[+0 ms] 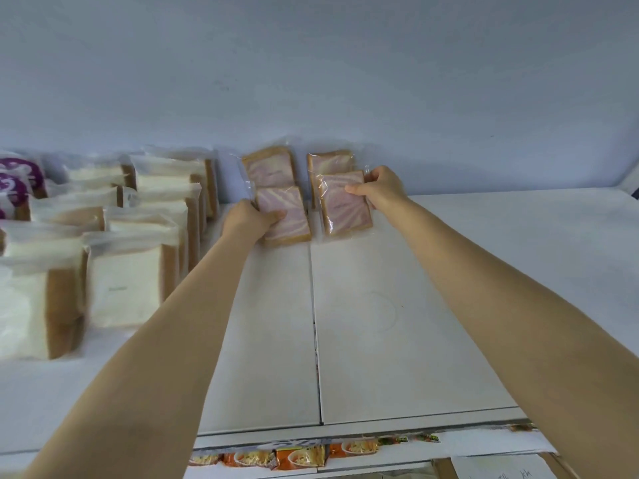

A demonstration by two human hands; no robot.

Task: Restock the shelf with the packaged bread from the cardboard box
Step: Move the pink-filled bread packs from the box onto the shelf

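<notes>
Head view, from your far left: purple-labelled bags sit at the back of the white shelf. Beside them, rows of white sliced loaves in clear bags stand upright, running from near the shelf's front edge back to the wall.

Just right of those loaves, your left hand is curled round the left edge of a marbled pink bread pack, with fingers across its lower face. The pack stands tilted back on the shelf. Directly behind it, a second marbled pack leans on the wall.

A seam between two shelf panels runs toward you between your forearms. Right of it, your right hand pinches the upper right corner of a third marbled pack, thumb on the front and the other fingers hidden behind. Its lower edge is down on the shelf. A fourth marbled pack stands behind it against the wall. The two held packs are near each other but apart.

Below the shelf's front lip, orange noodle packets show, with a handwritten sheet of paper at lower right.
</notes>
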